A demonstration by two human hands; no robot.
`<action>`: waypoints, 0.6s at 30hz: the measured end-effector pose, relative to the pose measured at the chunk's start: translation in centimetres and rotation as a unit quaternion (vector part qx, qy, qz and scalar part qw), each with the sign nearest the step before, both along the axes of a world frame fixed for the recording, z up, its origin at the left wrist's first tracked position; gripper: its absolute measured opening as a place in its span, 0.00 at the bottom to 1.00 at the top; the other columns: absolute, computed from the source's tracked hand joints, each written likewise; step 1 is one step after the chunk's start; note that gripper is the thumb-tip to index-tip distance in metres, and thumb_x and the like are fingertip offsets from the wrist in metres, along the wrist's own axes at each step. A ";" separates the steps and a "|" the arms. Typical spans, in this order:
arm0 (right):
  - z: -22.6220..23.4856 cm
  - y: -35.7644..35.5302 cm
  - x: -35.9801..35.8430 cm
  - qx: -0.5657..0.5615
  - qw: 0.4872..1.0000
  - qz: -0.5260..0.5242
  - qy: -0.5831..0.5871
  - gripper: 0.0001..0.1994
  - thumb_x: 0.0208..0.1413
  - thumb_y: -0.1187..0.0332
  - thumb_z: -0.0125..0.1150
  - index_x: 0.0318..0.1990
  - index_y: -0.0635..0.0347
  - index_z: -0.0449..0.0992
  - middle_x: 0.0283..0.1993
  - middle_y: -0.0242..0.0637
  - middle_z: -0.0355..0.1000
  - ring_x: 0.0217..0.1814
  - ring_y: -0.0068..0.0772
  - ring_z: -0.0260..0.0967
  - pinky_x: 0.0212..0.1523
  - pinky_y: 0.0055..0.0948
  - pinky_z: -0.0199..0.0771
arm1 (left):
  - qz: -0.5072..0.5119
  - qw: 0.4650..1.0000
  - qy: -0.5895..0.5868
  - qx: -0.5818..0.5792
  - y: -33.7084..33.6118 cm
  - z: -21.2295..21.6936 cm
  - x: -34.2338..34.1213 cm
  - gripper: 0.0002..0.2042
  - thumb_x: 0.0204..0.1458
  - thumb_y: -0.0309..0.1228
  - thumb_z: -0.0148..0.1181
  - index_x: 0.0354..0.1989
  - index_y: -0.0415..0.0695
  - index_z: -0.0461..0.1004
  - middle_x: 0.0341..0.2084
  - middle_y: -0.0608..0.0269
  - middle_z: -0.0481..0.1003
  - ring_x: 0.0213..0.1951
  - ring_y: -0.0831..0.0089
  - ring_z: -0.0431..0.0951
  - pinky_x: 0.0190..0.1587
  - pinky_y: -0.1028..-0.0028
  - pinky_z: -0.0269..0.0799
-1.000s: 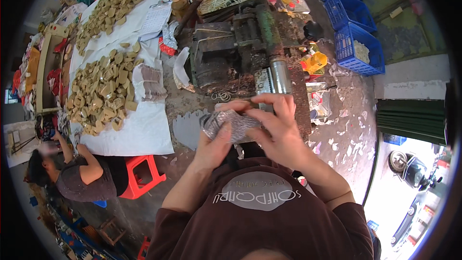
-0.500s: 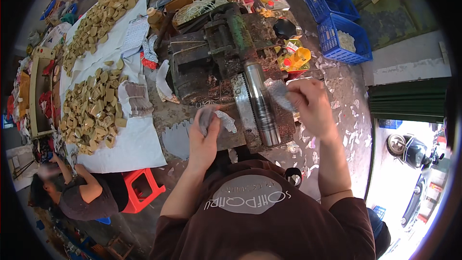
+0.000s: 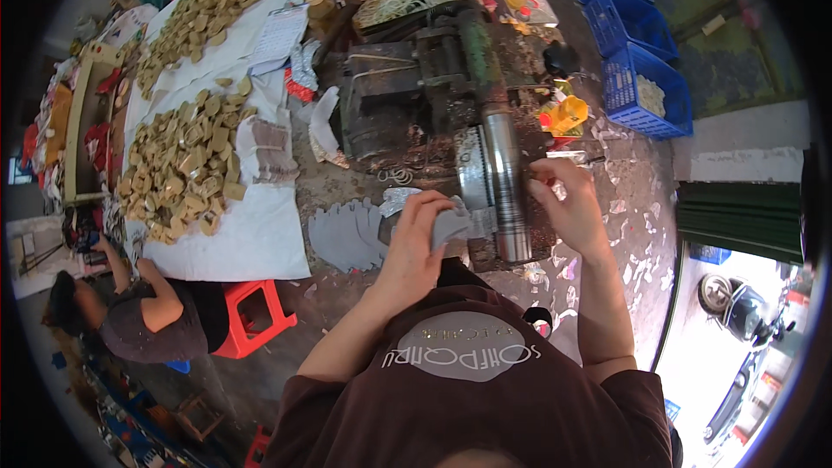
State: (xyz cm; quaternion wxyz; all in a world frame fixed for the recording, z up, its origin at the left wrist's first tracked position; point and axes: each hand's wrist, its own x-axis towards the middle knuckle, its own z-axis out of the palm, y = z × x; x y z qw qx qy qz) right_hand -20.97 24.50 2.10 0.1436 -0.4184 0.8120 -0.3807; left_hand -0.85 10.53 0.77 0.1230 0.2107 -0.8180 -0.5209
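Observation:
My left hand (image 3: pixel 414 247) is shut on a small stack of silvery grey cut sheets (image 3: pixel 451 225), held just left of the near end of a shiny metal roller (image 3: pixel 507 186). The roller belongs to a dark, greasy machine (image 3: pixel 407 91) on the workbench. A silvery sheet (image 3: pixel 472 175) lies against the roller's left side. My right hand (image 3: pixel 568 208) is at the roller's right side with bent fingers touching it. Whether those fingers pinch anything is unclear.
Grey cut sheets (image 3: pixel 347 234) lie on the bench by my left hand. Golden-brown pieces (image 3: pixel 178 175) are heaped on white cloths at left. A person (image 3: pixel 130 321) sits beside a red stool (image 3: pixel 251 321). Blue crates (image 3: pixel 641 78) and a yellow object (image 3: pixel 563 113) stand far right.
My hands, together on a silvery sheet before my chest a second ago, have parted. The right hand went to the roller's right side; the left hand carried its sheets toward the roller's near end.

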 end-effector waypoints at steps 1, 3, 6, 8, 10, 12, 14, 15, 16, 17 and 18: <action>-0.1 0.0 0.0 -0.011 1.000 -0.006 -0.026 0.12 0.47 0.76 0.62 0.41 0.62 0.74 0.29 0.36 0.71 0.30 0.32 0.68 0.37 0.31 0.64 | 0.014 1.000 0.008 0.004 -0.7 -0.2 1.0 0.23 0.40 0.12 0.53 0.49 0.40 0.65 0.49 0.51 0.62 0.54 0.53 0.64 0.57 0.65 0.58; -0.4 0.1 -0.1 -0.034 0.999 -0.005 -0.026 0.14 0.46 0.77 0.62 0.43 0.65 0.73 0.29 0.37 0.71 0.27 0.29 0.67 0.32 0.27 0.67 | 0.075 0.997 -0.008 -0.035 -2.6 -1.0 3.3 0.20 0.40 0.13 0.51 0.46 0.39 0.67 0.47 0.50 0.65 0.53 0.53 0.65 0.57 0.65 0.58; -0.5 0.2 0.2 -0.048 0.997 -0.038 -0.038 0.14 0.48 0.76 0.62 0.44 0.65 0.73 0.30 0.36 0.71 0.31 0.27 0.67 0.37 0.26 0.68 | 0.156 0.985 -0.032 -0.069 -5.9 -3.3 7.7 0.21 0.38 0.11 0.50 0.45 0.39 0.67 0.47 0.50 0.66 0.54 0.53 0.65 0.58 0.65 0.58; -0.7 0.2 0.2 -0.059 0.996 -0.042 -0.048 0.13 0.49 0.76 0.61 0.44 0.65 0.73 0.30 0.37 0.71 0.33 0.27 0.68 0.38 0.26 0.68 | 0.163 0.984 -0.041 -0.054 -6.0 -3.7 8.7 0.22 0.38 0.11 0.50 0.46 0.40 0.67 0.48 0.51 0.66 0.55 0.54 0.65 0.58 0.65 0.58; -0.8 0.3 0.2 -0.057 0.996 -0.048 -0.048 0.13 0.50 0.75 0.61 0.45 0.65 0.73 0.31 0.37 0.72 0.33 0.27 0.68 0.38 0.26 0.68 | 0.116 0.992 -0.035 -0.021 -5.4 -3.4 8.7 0.22 0.39 0.11 0.49 0.46 0.41 0.67 0.50 0.51 0.66 0.56 0.54 0.65 0.59 0.65 0.57; -0.7 0.0 0.4 -0.042 0.997 -0.048 -0.040 0.13 0.51 0.75 0.61 0.45 0.65 0.73 0.31 0.37 0.72 0.34 0.27 0.68 0.38 0.26 0.68 | 0.008 1.000 -0.016 0.013 -3.3 -2.1 6.7 0.22 0.40 0.12 0.50 0.48 0.42 0.68 0.53 0.50 0.64 0.58 0.54 0.63 0.61 0.65 0.56; -0.6 -0.2 0.3 -0.039 0.998 -0.043 -0.037 0.13 0.51 0.74 0.61 0.45 0.64 0.73 0.31 0.37 0.72 0.34 0.27 0.68 0.38 0.26 0.68 | -0.039 0.996 0.028 0.069 -0.6 -1.4 4.2 0.21 0.42 0.15 0.51 0.48 0.42 0.69 0.55 0.52 0.64 0.58 0.57 0.64 0.61 0.67 0.55; -0.6 -0.3 0.4 -0.037 0.998 -0.040 -0.037 0.13 0.51 0.74 0.61 0.45 0.64 0.73 0.31 0.37 0.72 0.34 0.27 0.68 0.38 0.26 0.68 | -0.050 0.994 0.024 0.096 0.5 -1.5 3.2 0.21 0.42 0.15 0.51 0.49 0.42 0.69 0.55 0.52 0.64 0.58 0.56 0.64 0.61 0.67 0.56; -0.6 -0.4 0.5 -0.041 0.998 -0.037 -0.037 0.13 0.51 0.74 0.61 0.45 0.64 0.73 0.31 0.37 0.72 0.34 0.27 0.68 0.38 0.26 0.68 | -0.060 0.991 0.019 0.122 1.5 -1.6 2.2 0.22 0.43 0.15 0.51 0.49 0.43 0.69 0.55 0.52 0.63 0.58 0.55 0.64 0.60 0.67 0.57; -0.5 -0.4 0.5 -0.044 0.998 -0.037 -0.036 0.13 0.51 0.74 0.61 0.45 0.64 0.73 0.31 0.37 0.72 0.34 0.27 0.68 0.38 0.26 0.68 | -0.073 0.986 0.014 0.150 1.9 -1.7 1.6 0.22 0.43 0.15 0.50 0.50 0.43 0.69 0.54 0.52 0.63 0.58 0.54 0.64 0.60 0.66 0.57; -0.4 -0.3 0.5 -0.047 0.998 -0.036 -0.036 0.13 0.51 0.74 0.61 0.45 0.64 0.73 0.32 0.37 0.72 0.34 0.27 0.68 0.38 0.26 0.68 | -0.066 0.986 0.011 0.152 2.0 -1.7 1.5 0.21 0.44 0.16 0.51 0.50 0.43 0.69 0.54 0.51 0.64 0.58 0.54 0.64 0.59 0.66 0.58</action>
